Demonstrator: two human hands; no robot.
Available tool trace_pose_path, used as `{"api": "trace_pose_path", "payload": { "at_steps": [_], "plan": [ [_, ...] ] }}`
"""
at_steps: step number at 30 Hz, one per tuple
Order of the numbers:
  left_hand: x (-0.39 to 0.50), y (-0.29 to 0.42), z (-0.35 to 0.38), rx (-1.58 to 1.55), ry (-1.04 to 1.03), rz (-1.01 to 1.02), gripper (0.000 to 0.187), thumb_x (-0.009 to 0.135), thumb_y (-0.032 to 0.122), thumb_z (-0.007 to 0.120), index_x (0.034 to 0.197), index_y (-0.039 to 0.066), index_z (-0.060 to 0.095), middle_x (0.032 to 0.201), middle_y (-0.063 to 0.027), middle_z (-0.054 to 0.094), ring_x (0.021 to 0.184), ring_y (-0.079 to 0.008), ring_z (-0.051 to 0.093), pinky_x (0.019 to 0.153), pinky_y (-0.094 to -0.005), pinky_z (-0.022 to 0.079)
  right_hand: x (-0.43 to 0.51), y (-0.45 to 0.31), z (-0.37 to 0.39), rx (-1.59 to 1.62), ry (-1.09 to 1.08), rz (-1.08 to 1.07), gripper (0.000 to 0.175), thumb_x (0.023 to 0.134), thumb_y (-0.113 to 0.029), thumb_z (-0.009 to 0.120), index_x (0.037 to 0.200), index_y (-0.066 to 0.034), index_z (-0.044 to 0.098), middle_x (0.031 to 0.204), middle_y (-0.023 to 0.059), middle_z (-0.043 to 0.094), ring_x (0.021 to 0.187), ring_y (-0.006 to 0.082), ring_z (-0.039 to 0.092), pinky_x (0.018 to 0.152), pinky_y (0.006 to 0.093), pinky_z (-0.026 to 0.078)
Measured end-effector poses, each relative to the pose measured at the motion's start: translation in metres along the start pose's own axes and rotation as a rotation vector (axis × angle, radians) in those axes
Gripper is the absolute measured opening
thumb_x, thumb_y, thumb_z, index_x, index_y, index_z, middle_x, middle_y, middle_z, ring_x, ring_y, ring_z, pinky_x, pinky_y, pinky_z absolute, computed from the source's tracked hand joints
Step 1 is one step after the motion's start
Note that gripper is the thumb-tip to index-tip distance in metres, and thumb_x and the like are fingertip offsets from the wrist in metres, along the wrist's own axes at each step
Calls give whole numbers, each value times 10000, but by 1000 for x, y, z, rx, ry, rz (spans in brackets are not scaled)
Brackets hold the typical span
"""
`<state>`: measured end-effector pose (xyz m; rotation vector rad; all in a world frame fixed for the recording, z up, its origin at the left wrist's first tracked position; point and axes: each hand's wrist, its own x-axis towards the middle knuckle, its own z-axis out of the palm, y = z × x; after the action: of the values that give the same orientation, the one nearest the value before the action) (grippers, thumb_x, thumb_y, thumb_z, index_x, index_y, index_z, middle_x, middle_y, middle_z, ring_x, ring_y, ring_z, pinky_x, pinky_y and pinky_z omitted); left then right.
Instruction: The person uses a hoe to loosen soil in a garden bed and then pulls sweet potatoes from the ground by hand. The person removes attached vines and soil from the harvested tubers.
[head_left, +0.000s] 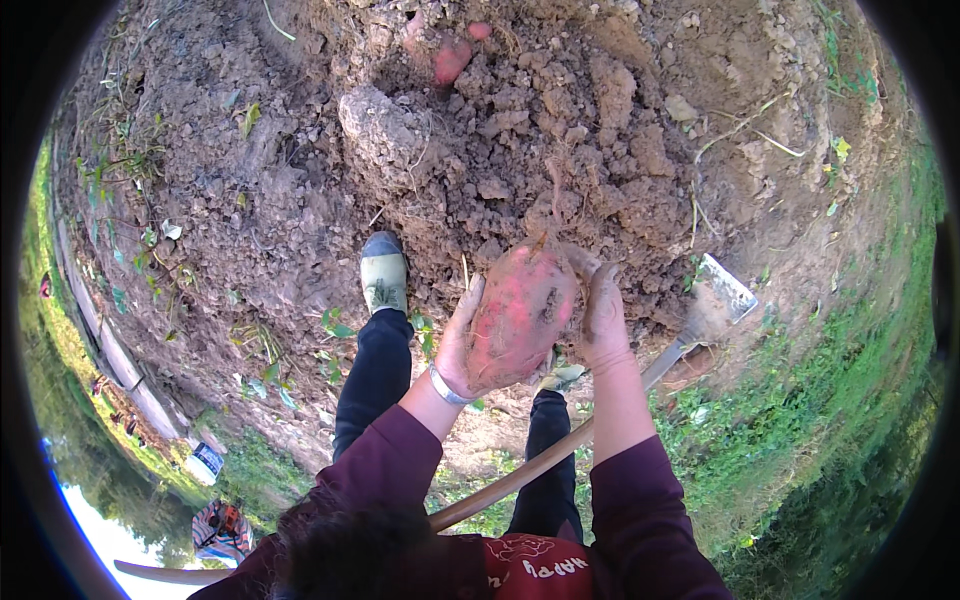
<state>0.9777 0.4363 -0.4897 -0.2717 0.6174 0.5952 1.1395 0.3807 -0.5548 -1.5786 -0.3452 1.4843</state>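
Observation:
A large pink-red sweet potato (523, 315), smeared with soil and trailing fine roots, is held up between my two hands. My left hand (459, 337), with a silver bangle at the wrist, supports its left side and lower end. Against its upper right side rest the fingers of my right hand (602, 311), which are coated in mud. Below it, the broken soil (517, 165) of a dug patch spreads out in clods. More sweet potatoes (452, 61) lie partly buried at the top of the view.
A hoe's wooden handle (517, 480) slants past my right leg to its soil-covered metal blade (716, 300) at right. My left shoe (384, 271) stands on the soil beside a large clod (382, 124). A white bucket (204, 463) and a person in striped clothing (222, 531) are at lower left.

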Motion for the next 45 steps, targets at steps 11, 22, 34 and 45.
{"api": "trace_pose_path", "payload": {
  "at_steps": [11, 22, 34, 45],
  "plan": [
    [19, -30, 4, 809, -9, -60, 1149, 681, 240, 802, 1454, 114, -39, 1438, -145, 238, 1316, -248, 288, 1065, -377, 285, -23, -28, -20, 763, 83, 391, 421, 891, -345, 538, 1181, -42, 514, 1100, 94, 585, 993, 217, 570, 880, 377, 474],
    [42, -141, 18, 1313, -408, -392, 814, 765, 79, 712, 1402, 65, 205, 1407, -137, 319, 1211, -226, 434, 951, -357, 436, -114, 23, -147, 1422, 242, 36, 608, 840, -583, 481, 1156, -67, 543, 1035, 146, 624, 915, 287, 613, 835, 465, 505],
    [25, -211, -51, 2229, -670, -446, 898, 727, 370, 729, 1401, 58, 224, 1310, -258, 384, 1156, -388, 443, 978, -421, 374, -202, 176, -266, 1349, 1132, 81, 435, 896, -377, 534, 1150, -29, 477, 972, 120, 580, 917, 283, 558, 891, 478, 462],
    [-30, -174, 0, 2383, -276, -983, 846, 738, 145, 622, 1403, 83, 102, 1015, -267, 559, 815, -396, 615, 684, -447, 503, -126, 144, -161, 1188, 768, 360, 691, 790, -531, 631, 1292, -115, 401, 1184, 113, 492, 1084, 274, 489, 931, 396, 433]
  ]
}}
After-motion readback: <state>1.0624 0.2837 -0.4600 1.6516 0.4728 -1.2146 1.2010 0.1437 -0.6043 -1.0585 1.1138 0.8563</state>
